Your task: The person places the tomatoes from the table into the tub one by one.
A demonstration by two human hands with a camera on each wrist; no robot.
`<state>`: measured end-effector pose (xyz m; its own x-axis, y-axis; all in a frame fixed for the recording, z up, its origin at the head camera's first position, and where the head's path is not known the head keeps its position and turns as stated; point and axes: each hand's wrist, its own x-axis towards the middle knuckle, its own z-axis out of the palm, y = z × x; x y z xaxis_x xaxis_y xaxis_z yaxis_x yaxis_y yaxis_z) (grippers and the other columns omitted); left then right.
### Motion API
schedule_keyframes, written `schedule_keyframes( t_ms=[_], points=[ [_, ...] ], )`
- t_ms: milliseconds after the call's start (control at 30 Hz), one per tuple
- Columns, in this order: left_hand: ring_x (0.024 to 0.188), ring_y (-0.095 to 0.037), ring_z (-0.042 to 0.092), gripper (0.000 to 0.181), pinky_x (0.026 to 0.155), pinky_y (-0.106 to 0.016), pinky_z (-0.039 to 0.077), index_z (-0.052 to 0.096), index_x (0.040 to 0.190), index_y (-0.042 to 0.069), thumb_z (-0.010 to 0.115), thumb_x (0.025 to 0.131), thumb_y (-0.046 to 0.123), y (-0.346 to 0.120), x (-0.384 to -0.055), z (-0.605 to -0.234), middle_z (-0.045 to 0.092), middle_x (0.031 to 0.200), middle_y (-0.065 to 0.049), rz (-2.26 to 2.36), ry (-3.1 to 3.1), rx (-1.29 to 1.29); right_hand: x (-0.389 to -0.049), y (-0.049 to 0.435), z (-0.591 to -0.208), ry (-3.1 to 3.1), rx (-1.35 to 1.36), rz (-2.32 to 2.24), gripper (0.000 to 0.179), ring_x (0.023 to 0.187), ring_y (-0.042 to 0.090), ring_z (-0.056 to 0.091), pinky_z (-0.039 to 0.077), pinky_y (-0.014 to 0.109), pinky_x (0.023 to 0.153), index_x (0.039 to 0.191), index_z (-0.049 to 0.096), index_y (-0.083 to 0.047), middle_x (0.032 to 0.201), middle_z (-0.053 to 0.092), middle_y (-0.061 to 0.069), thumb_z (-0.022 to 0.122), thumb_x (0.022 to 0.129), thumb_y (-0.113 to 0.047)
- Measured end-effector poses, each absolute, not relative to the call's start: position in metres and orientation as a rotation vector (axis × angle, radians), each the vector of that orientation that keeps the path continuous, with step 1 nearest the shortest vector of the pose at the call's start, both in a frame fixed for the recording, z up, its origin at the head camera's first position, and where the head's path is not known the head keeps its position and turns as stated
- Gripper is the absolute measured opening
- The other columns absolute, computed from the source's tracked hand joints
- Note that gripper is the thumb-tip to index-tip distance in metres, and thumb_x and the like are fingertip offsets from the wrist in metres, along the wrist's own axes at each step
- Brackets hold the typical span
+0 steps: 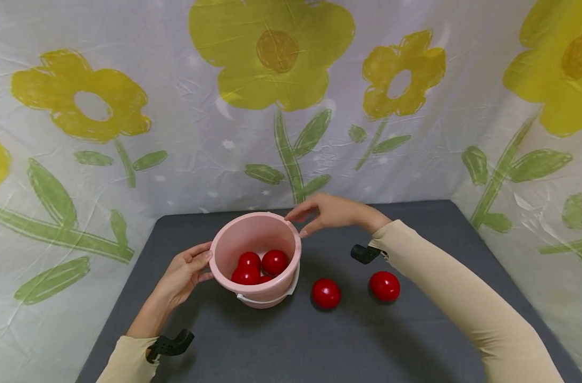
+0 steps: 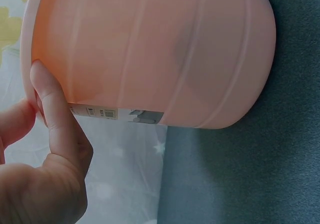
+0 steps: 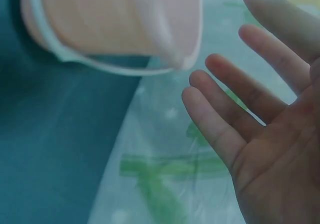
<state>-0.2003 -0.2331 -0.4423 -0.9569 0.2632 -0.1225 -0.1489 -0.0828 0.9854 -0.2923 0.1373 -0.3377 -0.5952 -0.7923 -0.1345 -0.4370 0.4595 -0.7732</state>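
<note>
A pink bucket (image 1: 255, 236) with a white handle (image 1: 291, 290) stands on the dark table, its mouth facing up. Several shiny red balls (image 1: 275, 262) lie inside it. At the bucket's left side, my left hand (image 1: 184, 276) pinches the rim between thumb and fingers; in the left wrist view the hand (image 2: 55, 154) grips that edge beside a printed label (image 2: 115, 114). My right hand (image 1: 336, 210) hovers by the right part of the rim, fingers extended. The right wrist view shows this hand (image 3: 270, 129) with its fingers spread, apart from the bucket (image 3: 100, 19).
Two more red balls (image 1: 326, 293) rest on the dark tabletop (image 1: 291, 346) right of the bucket, one (image 1: 384, 286) beneath the right forearm. A pale curtain (image 1: 185, 175) with yellow flowers hangs behind and along both sides of the table.
</note>
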Motion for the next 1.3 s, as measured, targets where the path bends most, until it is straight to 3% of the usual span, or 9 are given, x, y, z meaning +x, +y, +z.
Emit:
schedule_keyframes(
  t_ms=[433,633,733,867,967,1300],
  points=[
    [0.101,-0.004,0.068,0.061,0.079,-0.021,0.060,0.024,0.150,-0.010,0.053,0.103,0.017,-0.234,-0.200,-0.443,0.066,0.118,0.012,2.115,1.923,0.117,-0.259,0.190,-0.412,2.158,-0.836,-1.054,0.057,0.131,0.029,0.054,0.055,0.038,0.100,0.135,0.061,-0.026,0.144,0.057,0.003,0.082,0.082,-0.024],
    [0.102,-0.004,0.067,0.063,0.079,-0.021,0.060,0.023,0.150,-0.010,0.053,0.103,0.018,-0.233,-0.200,-0.444,0.065,0.118,0.014,2.094,1.947,0.111,-0.247,0.191,-0.444,2.121,-0.831,-1.059,0.056,0.130,0.038,0.052,0.057,0.036,0.096,0.135,0.061,-0.022,0.143,0.058,0.010,0.080,0.083,-0.018],
    [0.101,-0.004,0.067,0.062,0.079,-0.021,0.060,0.023,0.150,-0.010,0.052,0.103,0.017,-0.233,-0.200,-0.444,0.066,0.117,0.014,2.097,1.945,0.117,-0.244,0.191,-0.455,2.104,-0.846,-1.051,0.057,0.129,0.040,0.052,0.058,0.037,0.095,0.137,0.060,-0.015,0.143,0.057,0.014,0.080,0.083,-0.015],
    [0.101,-0.004,0.067,0.061,0.079,-0.022,0.060,0.024,0.150,-0.010,0.052,0.103,0.017,-0.233,-0.200,-0.444,0.066,0.117,0.013,2.098,1.949,0.127,-0.242,0.190,-0.464,2.125,-0.887,-1.004,0.059,0.127,0.038,0.054,0.055,0.046,0.099,0.137,0.058,-0.008,0.140,0.059,0.013,0.080,0.083,-0.015],
    [0.100,-0.004,0.068,0.060,0.079,-0.022,0.060,0.025,0.149,-0.010,0.053,0.103,0.017,-0.232,-0.200,-0.444,0.066,0.117,0.013,2.094,1.961,0.120,-0.240,0.190,-0.469,2.150,-0.889,-0.981,0.059,0.127,0.035,0.055,0.052,0.050,0.102,0.136,0.060,-0.011,0.139,0.061,0.009,0.081,0.081,-0.015],
    [0.100,-0.004,0.067,0.061,0.079,-0.022,0.060,0.025,0.150,-0.009,0.053,0.103,0.018,-0.233,-0.202,-0.446,0.066,0.118,0.013,2.088,1.960,0.110,-0.237,0.190,-0.477,2.185,-0.858,-0.965,0.056,0.123,0.026,0.056,0.053,0.049,0.100,0.133,0.063,-0.013,0.132,0.065,0.002,0.081,0.080,-0.012]
  ],
)
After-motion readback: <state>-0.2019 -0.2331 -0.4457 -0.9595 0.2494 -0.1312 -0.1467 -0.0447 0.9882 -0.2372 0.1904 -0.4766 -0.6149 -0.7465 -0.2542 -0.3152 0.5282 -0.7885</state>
